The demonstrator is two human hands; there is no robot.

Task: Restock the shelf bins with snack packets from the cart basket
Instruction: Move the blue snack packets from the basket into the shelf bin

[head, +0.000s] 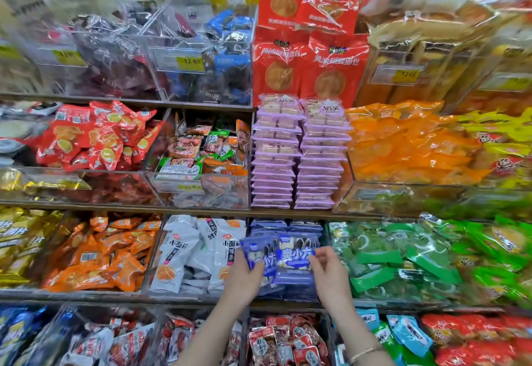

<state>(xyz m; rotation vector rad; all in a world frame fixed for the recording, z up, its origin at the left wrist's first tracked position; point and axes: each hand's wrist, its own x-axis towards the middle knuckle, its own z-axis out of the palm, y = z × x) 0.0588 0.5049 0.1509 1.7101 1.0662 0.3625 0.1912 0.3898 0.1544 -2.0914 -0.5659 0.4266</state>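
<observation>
Glossy plastic blue packets (293, 256); clear, smooth acrylic bins (198, 190) hold crinkly wrappers.

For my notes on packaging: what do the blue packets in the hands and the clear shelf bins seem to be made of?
The blue packets: thin glossy plastic film, it seems; the surface crinkles and catches white glare. The clear bin: rigid transparent plastic, probably acrylic; flat walls, sharp edges, contents visible through them. Glass cannot be excluded.
</observation>
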